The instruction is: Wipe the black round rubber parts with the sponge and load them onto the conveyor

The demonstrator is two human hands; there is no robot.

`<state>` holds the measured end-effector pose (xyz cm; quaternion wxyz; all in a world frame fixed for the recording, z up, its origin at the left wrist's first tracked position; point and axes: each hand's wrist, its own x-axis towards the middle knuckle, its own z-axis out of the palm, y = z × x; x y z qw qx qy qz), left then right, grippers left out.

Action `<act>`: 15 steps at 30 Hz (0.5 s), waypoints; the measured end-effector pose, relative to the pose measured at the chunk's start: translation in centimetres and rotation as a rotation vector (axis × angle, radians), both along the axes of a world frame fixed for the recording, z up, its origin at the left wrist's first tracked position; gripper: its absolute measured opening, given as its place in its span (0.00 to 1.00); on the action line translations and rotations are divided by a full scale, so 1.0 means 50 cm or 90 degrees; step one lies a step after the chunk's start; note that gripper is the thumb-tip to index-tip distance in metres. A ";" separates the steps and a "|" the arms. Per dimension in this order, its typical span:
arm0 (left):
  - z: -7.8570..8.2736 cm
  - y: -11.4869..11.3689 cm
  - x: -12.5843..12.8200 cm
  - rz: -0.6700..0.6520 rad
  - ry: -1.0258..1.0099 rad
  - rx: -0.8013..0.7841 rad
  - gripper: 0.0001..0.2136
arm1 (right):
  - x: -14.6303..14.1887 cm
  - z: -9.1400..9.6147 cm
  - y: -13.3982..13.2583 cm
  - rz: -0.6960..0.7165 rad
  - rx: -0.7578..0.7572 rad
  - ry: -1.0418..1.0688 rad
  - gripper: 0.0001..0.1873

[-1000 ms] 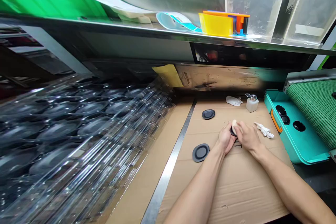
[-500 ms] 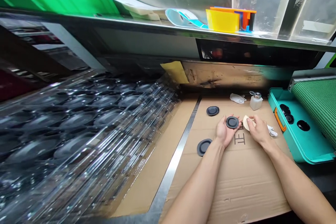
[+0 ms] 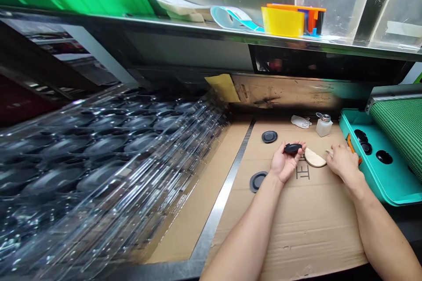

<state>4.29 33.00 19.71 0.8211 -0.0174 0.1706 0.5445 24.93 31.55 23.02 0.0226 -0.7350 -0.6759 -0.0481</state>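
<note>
My left hand (image 3: 284, 163) holds a round black plastic part (image 3: 293, 148) above the cardboard, tilted so that it shows nearly edge-on. To the right, my right hand (image 3: 344, 161) is down at the cardboard with its fingers closed on a white cloth (image 3: 329, 153), of which only a bit shows. Between the two hands a cream half-round pad (image 3: 315, 158) lies flat. Two more black parts rest on the cardboard: one black disc (image 3: 269, 136) behind my left hand, and another black disc (image 3: 258, 181) partly covered by my left forearm.
Clear plastic trays (image 3: 132, 175) filled with black parts are stacked at the left. A white pump bottle (image 3: 324, 125) and a crumpled white wipe (image 3: 301, 121) stand behind my hands. At the right, a teal bin (image 3: 379, 184) holds several black parts beside a green conveyor belt (image 3: 402, 127).
My right hand has let go of the cream pad, which now lies on the cardboard, and has moved right onto the white cloth. The black part in my left hand has tilted.
</note>
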 end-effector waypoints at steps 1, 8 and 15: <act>0.001 0.000 -0.001 -0.005 -0.004 -0.008 0.20 | 0.005 0.000 0.003 -0.003 -0.032 0.006 0.15; 0.002 -0.004 0.006 -0.034 0.048 -0.026 0.23 | -0.003 -0.029 0.025 0.115 0.092 0.173 0.09; -0.007 -0.004 0.011 -0.054 0.096 -0.012 0.21 | -0.029 -0.053 0.024 0.198 0.170 0.333 0.09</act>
